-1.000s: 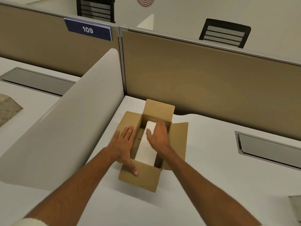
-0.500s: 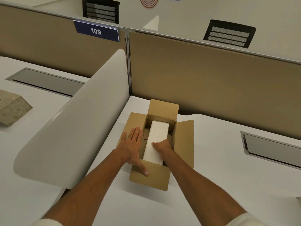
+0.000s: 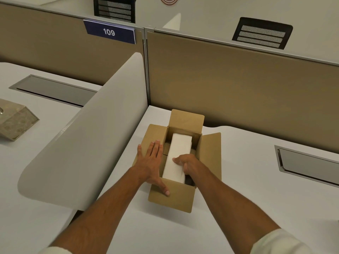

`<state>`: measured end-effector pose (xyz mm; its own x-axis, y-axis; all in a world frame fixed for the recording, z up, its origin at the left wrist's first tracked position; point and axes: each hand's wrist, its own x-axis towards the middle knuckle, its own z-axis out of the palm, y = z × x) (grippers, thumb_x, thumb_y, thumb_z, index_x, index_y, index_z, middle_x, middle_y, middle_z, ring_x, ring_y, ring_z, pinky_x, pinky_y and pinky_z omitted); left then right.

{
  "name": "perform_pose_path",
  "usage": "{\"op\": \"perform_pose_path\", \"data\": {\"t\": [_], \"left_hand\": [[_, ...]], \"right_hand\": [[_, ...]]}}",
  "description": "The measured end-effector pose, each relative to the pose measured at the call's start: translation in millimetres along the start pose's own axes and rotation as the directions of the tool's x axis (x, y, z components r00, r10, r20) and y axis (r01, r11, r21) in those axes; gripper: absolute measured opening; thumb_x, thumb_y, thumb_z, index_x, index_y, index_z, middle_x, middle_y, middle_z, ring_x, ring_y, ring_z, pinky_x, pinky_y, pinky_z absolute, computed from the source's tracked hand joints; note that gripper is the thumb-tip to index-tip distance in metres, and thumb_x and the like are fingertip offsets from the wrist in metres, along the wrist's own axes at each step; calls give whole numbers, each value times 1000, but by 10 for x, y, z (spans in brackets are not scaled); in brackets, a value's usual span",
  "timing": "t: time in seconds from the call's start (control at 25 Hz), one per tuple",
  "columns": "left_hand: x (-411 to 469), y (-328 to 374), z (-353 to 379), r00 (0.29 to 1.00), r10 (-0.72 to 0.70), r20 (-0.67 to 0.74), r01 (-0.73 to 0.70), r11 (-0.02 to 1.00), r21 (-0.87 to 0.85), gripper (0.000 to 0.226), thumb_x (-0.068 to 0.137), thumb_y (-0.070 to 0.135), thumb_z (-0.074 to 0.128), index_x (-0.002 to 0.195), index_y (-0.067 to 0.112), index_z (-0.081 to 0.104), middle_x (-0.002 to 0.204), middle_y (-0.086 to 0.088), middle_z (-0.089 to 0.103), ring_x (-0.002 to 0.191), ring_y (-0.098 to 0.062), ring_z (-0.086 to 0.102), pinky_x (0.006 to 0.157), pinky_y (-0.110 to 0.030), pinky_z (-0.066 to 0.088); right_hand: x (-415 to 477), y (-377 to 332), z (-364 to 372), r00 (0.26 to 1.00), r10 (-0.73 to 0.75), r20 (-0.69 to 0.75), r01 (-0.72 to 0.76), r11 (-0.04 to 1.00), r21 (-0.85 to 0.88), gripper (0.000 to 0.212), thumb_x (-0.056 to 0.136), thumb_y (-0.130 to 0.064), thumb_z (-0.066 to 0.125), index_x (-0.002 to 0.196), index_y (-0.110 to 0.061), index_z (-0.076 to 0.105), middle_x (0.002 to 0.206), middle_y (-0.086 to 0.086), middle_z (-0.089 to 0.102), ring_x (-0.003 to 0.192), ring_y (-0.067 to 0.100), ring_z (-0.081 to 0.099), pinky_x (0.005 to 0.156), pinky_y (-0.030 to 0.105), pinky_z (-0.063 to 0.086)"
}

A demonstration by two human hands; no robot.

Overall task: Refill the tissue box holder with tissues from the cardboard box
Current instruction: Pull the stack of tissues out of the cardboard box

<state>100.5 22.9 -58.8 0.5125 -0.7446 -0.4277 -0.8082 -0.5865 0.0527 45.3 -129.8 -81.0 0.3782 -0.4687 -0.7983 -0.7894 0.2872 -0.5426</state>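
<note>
Right hand (image 3: pixel 185 165): slid from the far end of the white tissue stack (image 3: pixel 178 154) down to its near end, fingers now dug in along the stack's right side inside the cardboard box (image 3: pixel 172 198), thumb across the top. Clenched around the stack. Left hand (image 3: pixel 151 163): unmoved, pressed flat and spread on the left flap, thumb over the near flap, gripping nothing, pinning the box to the white desk (image 3: pixel 247 180). Stack not yet lifted, lying lengthwise in the box. Probably a grasp just secured, with the pull-out next. Tissue box holder (image 3: pixel 14 121): well apart, on the neighbouring desk to the left, beyond the curved white divider (image 3: pixel 88 136). Refill itself not begun; a carry around or over that divider likely needed.
</note>
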Motion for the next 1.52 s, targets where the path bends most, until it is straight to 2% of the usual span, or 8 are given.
{"op": "perform_pose_path", "data": {"t": [0.08, 0.28, 0.52, 0.8, 0.92, 1.08, 1.28, 1.52], "left_hand": [[1, 0, 7, 1000, -8, 2, 8, 1000, -1, 166, 32, 94, 58, 147, 13, -30, 158, -9, -32, 145, -32, -27, 109, -70, -13], [1, 11, 16, 1000, -23, 13, 23, 1000, -21, 166, 31, 93, 60, 146, 14, -30, 158, -8, -32, 145, -32, -27, 108, -71, -11], [-32, 24, -21, 998, -51, 45, 53, 997, -52, 166, 33, 88, 67, 147, 15, -29, 159, -6, -31, 147, -32, -23, 108, -75, 3], [-80, 47, -56, 997, -72, 31, 72, 997, -10, 164, 34, 89, 66, 149, 14, -25, 160, -7, -28, 148, -32, -20, 108, -75, 7], [-88, 62, -44, 996, -80, 30, 80, 997, -14, 164, 34, 88, 67, 149, 14, -25, 160, -7, -27, 148, -32, -20, 108, -75, 6], [-89, 76, -52, 995, -96, 31, 96, 995, -15, 164, 35, 88, 67, 148, 14, -25, 160, -7, -26, 148, -32, -20, 108, -74, 4], [-117, 86, -47, 993, -114, 41, 115, 993, -30, 164, 35, 89, 65, 148, 15, -27, 160, -6, -28, 148, -32, -22, 108, -74, -3], [-199, 86, -107, 991, -133, 9, 132, 991, 26, 163, 33, 95, 56, 149, 14, -24, 161, -7, -24, 148, -31, -23, 104, -72, -17]], "right_hand": [[3, -20, 37, 1000, -6, -9, 6, 1000, -4, 76, 81, -15, 75, 142, 5, 34, 148, 19, 39, 135, 34, 41, 108, 37, 40], [-13, 32, 45, 997, 22, -73, -18, 998, 58, 86, 70, -20, 85, 139, 0, 38, 142, 19, 46, 129, 35, 46, 109, 47, 41], [-126, 104, 15, 1000, 13, -10, -10, 955, 296, 83, 65, -10, 87, 134, 0, 43, 131, 22, 54, 119, 38, 55, 101, 55, 47], [-223, 152, -2, 1000, -28, 10, 22, 922, 386, 83, 60, -9, 90, 131, 1, 47, 128, 22, 58, 115, 38, 58, 99, 56, 48], [-278, 141, -8, 998, -7, 59, -18, 910, 414, 74, 62, -7, 88, 126, 1, 52, 125, 22, 60, 109, 37, 61, 95, 53, 51], [-408, 67, -48, 989, -34, 147, -35, 897, 441, 52, 67, -5, 84, 112, -1, 58, 118, 19, 63, 83, 29, 60, 77, 46, 50], [-514, 30, -103, 985, -135, 104, 72, 883, 463, 70, 65, -3, 85, 126, -5, 51, 125, 17, 60, 101, 31, 57, 90, 51, 49], [-652, -8, -225, 975, -209, 72, 153, 871, 467, 73, 66, -9, 86, 127, -10, 47, 124, 16, 58, 112, 34, 57, 100, 56, 46]]}}
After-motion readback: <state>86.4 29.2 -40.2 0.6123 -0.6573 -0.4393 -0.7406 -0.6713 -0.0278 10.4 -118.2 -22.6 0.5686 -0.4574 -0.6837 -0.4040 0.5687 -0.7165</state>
